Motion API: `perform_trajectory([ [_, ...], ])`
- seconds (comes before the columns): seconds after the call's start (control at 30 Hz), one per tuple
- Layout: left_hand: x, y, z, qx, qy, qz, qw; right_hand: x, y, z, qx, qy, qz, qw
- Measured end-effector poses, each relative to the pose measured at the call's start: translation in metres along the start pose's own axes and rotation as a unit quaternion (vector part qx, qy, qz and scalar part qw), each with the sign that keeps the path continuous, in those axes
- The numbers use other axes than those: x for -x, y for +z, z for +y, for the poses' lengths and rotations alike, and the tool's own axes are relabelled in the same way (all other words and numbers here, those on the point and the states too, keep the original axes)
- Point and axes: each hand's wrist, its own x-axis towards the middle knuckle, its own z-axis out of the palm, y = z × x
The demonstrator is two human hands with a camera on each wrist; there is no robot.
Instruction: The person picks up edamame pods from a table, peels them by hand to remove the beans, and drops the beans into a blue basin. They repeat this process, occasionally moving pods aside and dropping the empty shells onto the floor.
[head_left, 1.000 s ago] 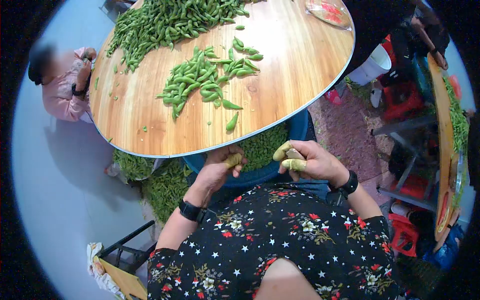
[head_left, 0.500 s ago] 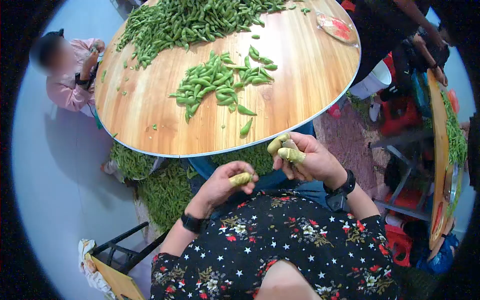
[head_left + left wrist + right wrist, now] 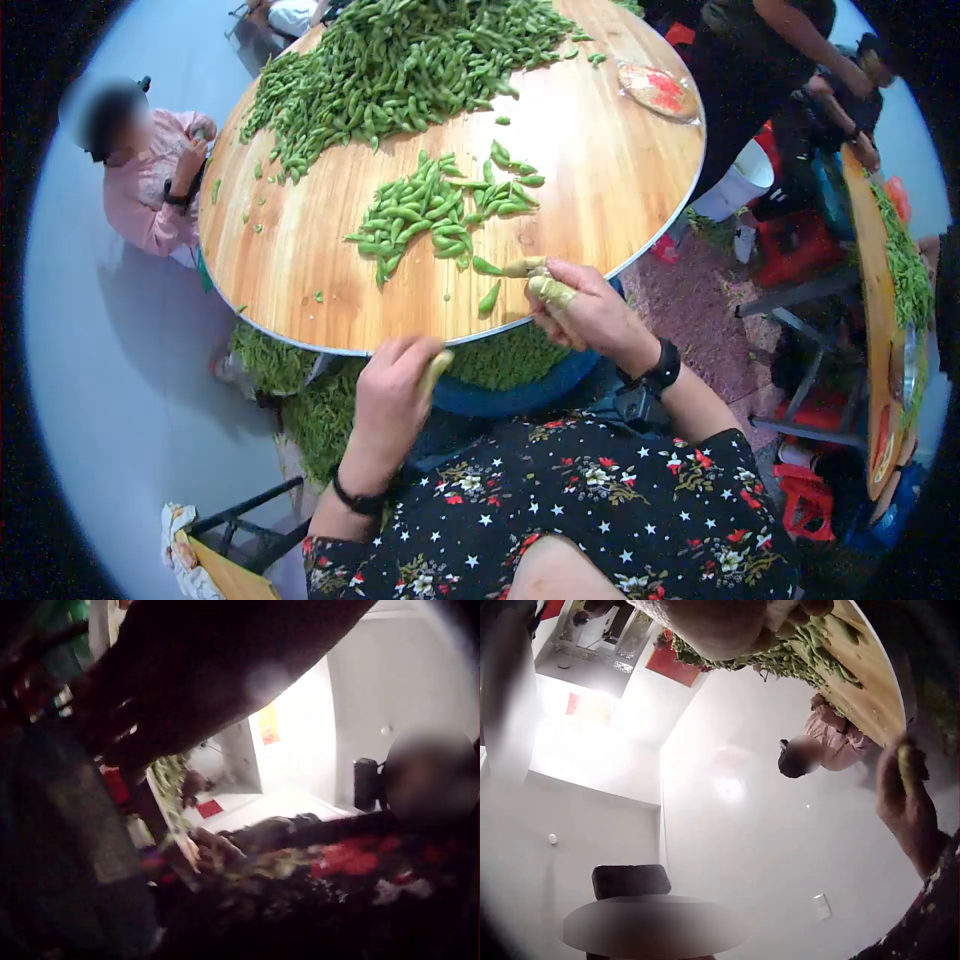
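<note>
On the round wooden table [image 3: 610, 160] lie a small group of green soybean pods [image 3: 410, 215] and a large heap of pods [image 3: 400, 75] farther back. My right hand [image 3: 590, 315] reaches over the near edge, its yellow-covered forefinger extended right at a pod [image 3: 486, 267] and its covered thumb apart from it. Another loose pod [image 3: 489, 299] lies just below. Blurred by motion, my left hand [image 3: 388, 400] is at the table's front edge, fingers loosely bent, with nothing visible in it. Under the edge stands a blue tub [image 3: 545, 393] filled with small green beans [image 3: 510, 362].
Green pods or husks [image 3: 325, 425] lie heaped on the floor at left. A person in pink [image 3: 150, 200] sits at the table's left. A plastic-wrapped packet [image 3: 660, 90] lies at the far right. Beyond are a white bucket [image 3: 737, 185] and another pod-covered table [image 3: 875, 330].
My right hand has moved forward from over the tub to the pods on the table. My left hand has drawn left, apart from the right, and turned its back up.
</note>
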Motion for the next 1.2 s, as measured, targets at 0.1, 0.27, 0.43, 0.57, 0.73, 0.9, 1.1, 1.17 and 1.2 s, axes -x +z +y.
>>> perform_trajectory([
  [0.1, -0.046, 0.034, -0.005, -0.042, 0.098, 0.021, 0.994, 0.010, -0.004, -0.004, 0.029, 0.016, 0.017, 0.999],
  [0.27, -0.078, 0.047, 0.015, -0.032, 0.102, -0.041, 0.993, 0.023, -0.017, 0.006, 0.030, -0.031, 0.017, 0.999],
  [0.43, -0.070, 0.041, 0.022, 0.312, 0.006, -0.039, 0.949, 0.026, -0.006, 0.010, 0.025, -0.035, -0.050, 0.998],
  [0.57, -0.066, 0.049, 0.013, 0.450, -0.046, -0.015, 0.892, 0.023, 0.003, 0.007, 0.000, -0.051, -0.081, 0.995],
  [0.73, -0.061, 0.046, 0.015, 0.416, -0.117, -0.015, 0.902, 0.020, 0.008, 0.002, 0.062, -0.103, -0.030, 0.992],
  [0.9, -0.060, 0.045, 0.012, 0.342, -0.049, 0.004, 0.939, 0.018, 0.006, -0.004, 0.158, -0.076, -0.010, 0.984],
  [1.1, -0.064, 0.046, 0.004, 0.201, 0.065, 0.035, 0.977, 0.013, 0.004, -0.005, 0.288, -0.152, 0.026, 0.945],
  [1.17, -0.063, 0.039, 0.008, 0.149, 0.065, 0.012, 0.987, 0.015, 0.005, -0.010, 0.327, -0.172, 0.024, 0.929],
  [1.2, -0.062, 0.037, 0.009, 0.149, 0.062, 0.012, 0.987, 0.014, 0.005, -0.008, 0.326, -0.171, 0.022, 0.929],
])
